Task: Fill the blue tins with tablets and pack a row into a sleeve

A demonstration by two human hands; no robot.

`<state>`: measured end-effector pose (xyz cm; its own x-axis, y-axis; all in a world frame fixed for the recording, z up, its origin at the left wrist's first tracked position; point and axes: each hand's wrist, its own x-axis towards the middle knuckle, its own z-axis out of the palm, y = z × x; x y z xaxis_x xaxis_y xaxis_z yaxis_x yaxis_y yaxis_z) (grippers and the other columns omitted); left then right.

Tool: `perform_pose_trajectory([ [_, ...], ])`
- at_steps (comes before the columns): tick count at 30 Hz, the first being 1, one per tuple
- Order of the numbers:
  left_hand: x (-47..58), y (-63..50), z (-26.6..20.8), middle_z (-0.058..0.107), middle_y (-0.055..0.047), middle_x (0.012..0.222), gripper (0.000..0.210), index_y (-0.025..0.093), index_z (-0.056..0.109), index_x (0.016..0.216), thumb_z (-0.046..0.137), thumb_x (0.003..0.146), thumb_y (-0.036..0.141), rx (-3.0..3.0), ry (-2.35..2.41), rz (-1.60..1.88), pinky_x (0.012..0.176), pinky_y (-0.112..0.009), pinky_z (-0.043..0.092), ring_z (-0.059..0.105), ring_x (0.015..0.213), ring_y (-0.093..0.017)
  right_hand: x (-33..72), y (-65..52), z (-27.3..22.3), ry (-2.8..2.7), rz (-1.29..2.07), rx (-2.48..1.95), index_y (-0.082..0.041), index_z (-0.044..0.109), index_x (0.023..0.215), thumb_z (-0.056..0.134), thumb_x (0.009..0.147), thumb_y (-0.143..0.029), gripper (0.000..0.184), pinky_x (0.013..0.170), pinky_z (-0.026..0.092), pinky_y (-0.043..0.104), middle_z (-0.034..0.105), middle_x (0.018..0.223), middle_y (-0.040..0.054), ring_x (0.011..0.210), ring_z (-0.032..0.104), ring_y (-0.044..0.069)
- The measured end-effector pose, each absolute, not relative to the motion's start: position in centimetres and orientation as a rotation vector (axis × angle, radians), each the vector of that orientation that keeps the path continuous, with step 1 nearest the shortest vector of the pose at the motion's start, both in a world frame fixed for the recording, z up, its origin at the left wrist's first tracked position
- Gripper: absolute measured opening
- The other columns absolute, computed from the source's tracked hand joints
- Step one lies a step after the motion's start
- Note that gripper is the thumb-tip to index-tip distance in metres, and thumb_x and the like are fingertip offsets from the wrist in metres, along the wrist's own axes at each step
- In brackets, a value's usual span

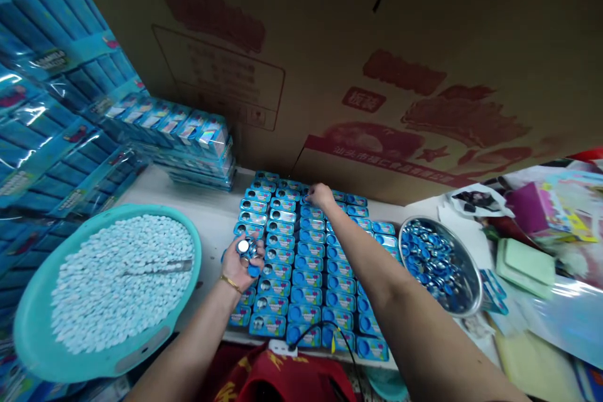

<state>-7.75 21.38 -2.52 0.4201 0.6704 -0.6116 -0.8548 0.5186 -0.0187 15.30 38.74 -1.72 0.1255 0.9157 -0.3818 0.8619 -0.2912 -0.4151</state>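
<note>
My left hand (242, 262), palm up with curled fingers, holds several small round metal lids (244, 246), some showing silver and some blue. It is above the left side of rows of small blue tins (276, 271). Many tins in the front rows have a round blue piece on top, while several farther back show a dark round hole. At the back row, my right hand (321, 196) reaches down onto a tin with its fingers pinched together. Whatever is between those fingers is hidden and slightly blurred.
A turquoise basin (198, 251) of pale blue pellets with a metal scoop stands left. On the right is a steel bowl (475, 282) of blue and silver lids. Packed blue boxes (188, 132) are stacked behind. A large carton (311, 75) walls the back. A black cable (346, 336) crosses the front.
</note>
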Motion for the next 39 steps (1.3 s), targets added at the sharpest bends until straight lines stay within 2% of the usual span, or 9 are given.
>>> perform_pose_trajectory([
  [8, -7.1, 23.4, -1.3, 0.053, -0.005, 0.070, 0.020, 0.013, 0.056, 0.085, 0.048, 0.077, 0.029, -0.356, 0.617, 1.017, 0.037, -0.015, 0.034, 0.051, 0.058, -0.011, 14.4, 41.7, -2.8, -2.027, 0.900, -2.568, -0.011, 0.065, 0.080, 0.075, 0.049, -0.016, 0.033, 0.068, 0.046, 0.028, 0.065, 0.080, 0.0131, 0.082, 0.061, 0.024],
  [12, -7.1, 24.6, -1.2, 0.055, -0.006, 0.069, 0.020, 0.014, 0.057, 0.083, 0.049, 0.075, 0.030, -0.369, 0.651, 1.055, 0.038, -0.017, 0.036, 0.052, 0.057, -0.012, 13.7, 39.4, -1.2, -2.111, 0.788, -2.506, -0.013, 0.060, 0.095, 0.069, 0.060, -0.020, 0.037, 0.071, 0.044, 0.029, 0.061, 0.094, 0.0142, 0.090, 0.057, 0.024],
  [15, -7.3, 25.4, -1.7, 0.056, -0.006, 0.069, 0.018, 0.014, 0.058, 0.080, 0.050, 0.074, 0.029, -0.403, 0.669, 1.085, 0.042, -0.019, 0.040, 0.054, 0.057, -0.012, 11.7, 34.0, 0.0, -2.124, 0.720, -2.123, -0.017, 0.056, 0.102, 0.050, 0.080, -0.031, 0.027, 0.071, 0.043, 0.027, 0.059, 0.092, 0.0090, 0.084, 0.056, 0.017],
  [19, -6.9, 26.1, -2.1, 0.058, -0.006, 0.066, 0.018, 0.014, 0.059, 0.076, 0.049, 0.074, 0.029, -0.391, 0.788, 1.179, 0.050, -0.026, 0.046, 0.057, 0.058, -0.015, 8.1, 26.6, 0.7, -2.222, 0.979, -1.158, -0.024, 0.057, 0.104, 0.058, 0.075, -0.034, 0.031, 0.076, 0.043, 0.025, 0.054, 0.100, 0.0049, 0.090, 0.052, 0.015],
  [22, -6.3, 26.3, -1.7, 0.059, -0.007, 0.065, 0.019, 0.014, 0.059, 0.073, 0.047, 0.075, 0.029, -0.382, 0.858, 1.175, 0.052, -0.030, 0.047, 0.058, 0.056, -0.016, 6.8, 24.7, 0.5, -2.205, 1.058, -0.978, -0.025, 0.062, 0.097, 0.057, 0.076, -0.030, 0.022, 0.080, 0.042, 0.027, 0.052, 0.100, 0.0049, 0.095, 0.050, 0.015],
  [25, -5.7, 26.6, -1.4, 0.059, -0.007, 0.064, 0.017, 0.014, 0.059, 0.072, 0.047, 0.074, 0.026, -0.378, 0.846, 1.187, 0.050, -0.028, 0.046, 0.057, 0.056, -0.016, 6.8, 24.8, -0.1, -2.009, 1.144, -1.061, -0.022, 0.066, 0.084, 0.052, 0.079, -0.028, 0.016, 0.081, 0.041, 0.028, 0.054, 0.094, 0.0042, 0.091, 0.051, 0.014],
  [28, -5.2, 26.9, -1.4, 0.059, -0.006, 0.067, 0.012, 0.014, 0.059, 0.073, 0.050, 0.072, 0.022, -0.354, 0.822, 1.245, 0.052, -0.027, 0.046, 0.058, 0.060, -0.016, 6.6, 24.9, -1.3, -1.670, 1.240, -1.271, -0.018, 0.063, 0.066, 0.057, 0.073, -0.030, 0.015, 0.075, 0.044, 0.030, 0.057, 0.077, 0.0020, 0.077, 0.055, 0.013],
  [33, -5.3, 27.1, -1.9, 0.060, -0.006, 0.073, 0.012, 0.014, 0.059, 0.079, 0.054, 0.071, 0.020, -0.289, 0.820, 1.232, 0.053, -0.025, 0.047, 0.058, 0.065, -0.015, 8.3, 26.1, -2.9, -1.352, 1.440, -1.523, -0.018, 0.056, 0.077, 0.061, 0.063, -0.033, 0.021, 0.050, 0.047, 0.025, 0.055, 0.062, -0.0037, 0.053, 0.053, 0.011],
  [39, -6.0, 26.4, -1.9, 0.058, -0.006, 0.074, 0.010, 0.014, 0.057, 0.079, 0.051, 0.073, 0.019, -0.222, 0.757, 1.134, 0.042, -0.019, 0.042, 0.054, 0.059, -0.011, 14.9, 35.9, -2.0, -1.573, 0.882, -2.088, -0.016, 0.058, 0.094, 0.049, 0.074, -0.022, 0.024, 0.070, 0.047, 0.025, 0.062, 0.094, 0.0057, 0.086, 0.058, 0.016],
])
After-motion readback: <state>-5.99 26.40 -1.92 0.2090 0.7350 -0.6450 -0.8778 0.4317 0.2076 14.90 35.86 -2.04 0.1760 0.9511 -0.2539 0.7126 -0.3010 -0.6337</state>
